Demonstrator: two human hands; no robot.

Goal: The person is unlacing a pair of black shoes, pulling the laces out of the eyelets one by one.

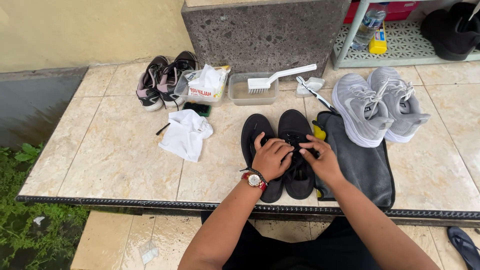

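Two black shoes (pixel 295 127) stand side by side on the tiled ledge (pixel 110 155) just in front of me, toes pointing away. My left hand (pixel 270 157), with a red-strapped watch on the wrist, lies across the gap between them, fingers curled on the laces. On the right shoe's lace area sits my right hand (pixel 323 159), fingertips pinching at the laces. A dark grey towel (pixel 360 162) lies right of the shoes, with something yellow peeking out at its left edge.
A crumpled white cloth (pixel 186 134) lies to the left. Behind are a black-and-pink pair of shoes (pixel 162 80), a clear tub of packets (pixel 205 87), a clear tray with a white brush (pixel 260 85), and a grey pair of sneakers (pixel 377 105). A white shelf (pixel 400 45) stands at the back right.
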